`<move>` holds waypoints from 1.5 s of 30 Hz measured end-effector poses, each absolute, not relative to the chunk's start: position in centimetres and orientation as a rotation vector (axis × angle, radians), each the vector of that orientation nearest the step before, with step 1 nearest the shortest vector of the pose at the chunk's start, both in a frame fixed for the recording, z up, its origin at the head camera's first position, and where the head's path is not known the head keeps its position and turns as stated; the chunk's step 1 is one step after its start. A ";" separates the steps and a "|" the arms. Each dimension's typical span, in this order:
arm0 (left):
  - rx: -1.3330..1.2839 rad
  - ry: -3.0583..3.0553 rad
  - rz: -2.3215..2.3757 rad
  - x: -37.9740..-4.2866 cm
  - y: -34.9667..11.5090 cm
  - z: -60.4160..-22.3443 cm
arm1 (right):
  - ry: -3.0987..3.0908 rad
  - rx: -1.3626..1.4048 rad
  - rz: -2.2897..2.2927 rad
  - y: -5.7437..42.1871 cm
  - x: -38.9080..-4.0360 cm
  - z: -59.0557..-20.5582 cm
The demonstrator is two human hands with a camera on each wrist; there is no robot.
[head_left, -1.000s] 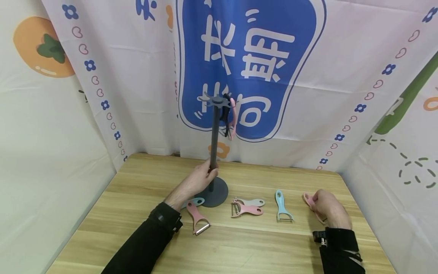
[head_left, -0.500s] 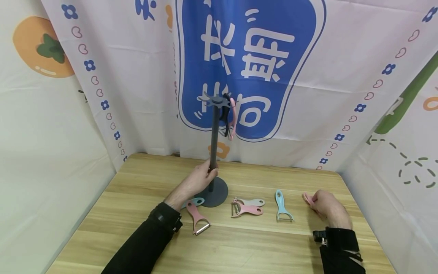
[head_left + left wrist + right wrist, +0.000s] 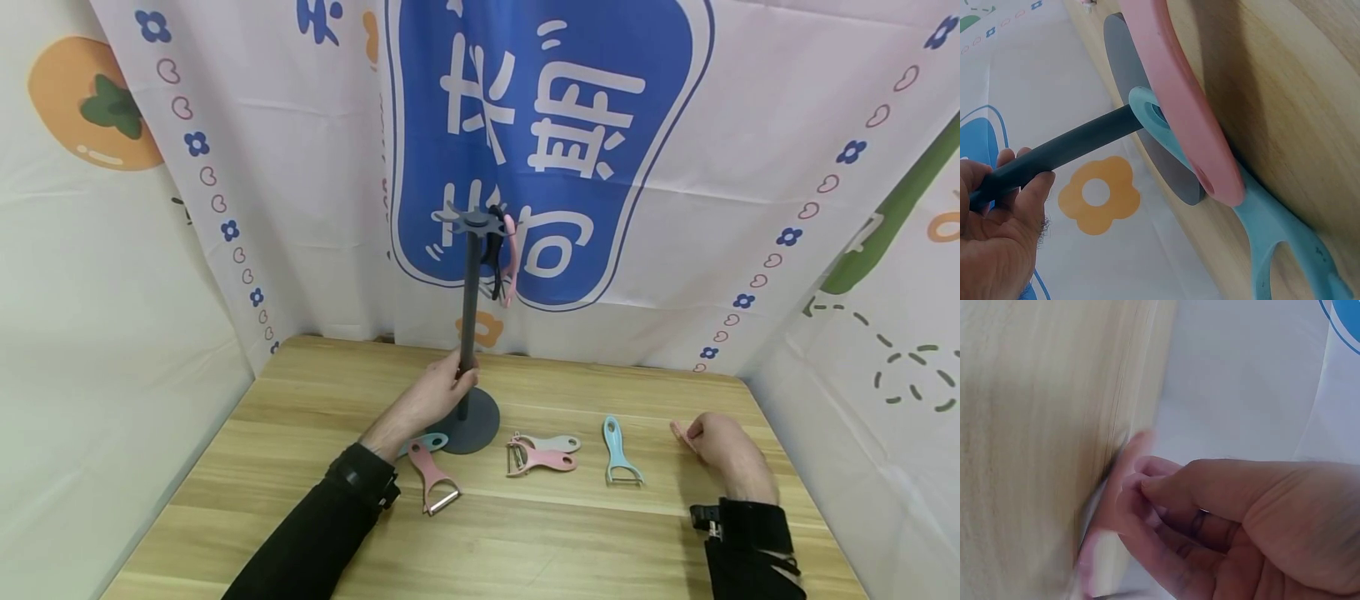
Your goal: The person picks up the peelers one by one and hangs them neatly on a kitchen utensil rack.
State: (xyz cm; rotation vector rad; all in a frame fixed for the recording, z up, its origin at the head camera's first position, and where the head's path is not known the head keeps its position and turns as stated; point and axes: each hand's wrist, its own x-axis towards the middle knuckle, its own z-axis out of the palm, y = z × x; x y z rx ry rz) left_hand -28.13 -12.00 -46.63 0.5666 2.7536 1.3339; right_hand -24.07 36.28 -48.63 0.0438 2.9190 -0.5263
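My left hand [image 3: 427, 398] grips the dark pole [image 3: 469, 300] of an upright stand low down, above its round base [image 3: 482, 425]. Far to the right, my right hand [image 3: 726, 454] pinches a pink peeler [image 3: 681, 434] by its handle. In the right wrist view, that peeler [image 3: 1116, 487] is blurred and tilted on edge, close over the tabletop, with thumb and fingertips at its handle. Under my left forearm, a pink peeler [image 3: 426, 463] lies across a teal peeler [image 3: 433, 441]; both handles show large in the left wrist view.
From the stand's hooked top [image 3: 476, 219] hang a black peeler [image 3: 492, 262] and a pink one [image 3: 513, 258]. Right of the base lie overlapping grey [image 3: 561, 442] and pink [image 3: 553, 460] peelers, then a light blue peeler [image 3: 615, 446]. A printed curtain [image 3: 315, 167] backs the table [image 3: 525, 542].
The pink peeler in my right hand has turned from lying fairly flat to edge-on, and the hand has shifted slightly right. My left hand stays on the pole.
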 end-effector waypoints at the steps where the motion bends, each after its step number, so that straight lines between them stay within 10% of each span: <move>1: 0.566 2.753 1.334 -28.1 -12.0 -46.6 | 2.918 0.051 -0.529 36.3 -24.1 -48.6; 45: 0.557 2.755 1.339 -28.0 -11.9 -46.5 | 2.869 0.114 -0.692 36.5 -24.8 -49.7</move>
